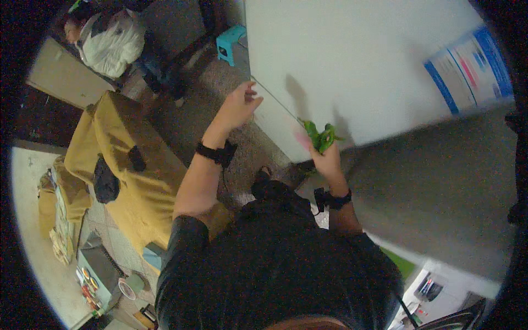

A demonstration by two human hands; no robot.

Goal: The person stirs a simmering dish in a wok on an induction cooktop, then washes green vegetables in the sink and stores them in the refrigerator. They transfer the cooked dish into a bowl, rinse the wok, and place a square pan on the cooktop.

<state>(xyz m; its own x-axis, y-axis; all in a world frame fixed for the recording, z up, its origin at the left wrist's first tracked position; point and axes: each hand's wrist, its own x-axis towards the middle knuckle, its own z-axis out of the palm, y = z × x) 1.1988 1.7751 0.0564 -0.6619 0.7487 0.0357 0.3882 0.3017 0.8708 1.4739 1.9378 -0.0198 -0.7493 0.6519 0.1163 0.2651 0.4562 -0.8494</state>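
My right hand [328, 163] grips a small bunch of green leaves [321, 138] in front of a tall white appliance [354, 74], probably a refrigerator. A dark seam runs slantwise across the white front, down to the leaves. Raised near the left edge of that front, by the upper end of the seam, is my left hand [237, 108]. Its fingers are partly curled, with a gap between thumb and fingers and nothing visible in them. Whether it touches the edge I cannot tell. Each wrist wears a black strap with a small device.
A sofa under a mustard cover [136, 185] stands at left, with dark cloths on it. At the upper left is a person beside a white plastic bag [113, 45]. Further back stands a turquoise plastic stool [231, 43]. A small bin [133, 285] sits at lower left.
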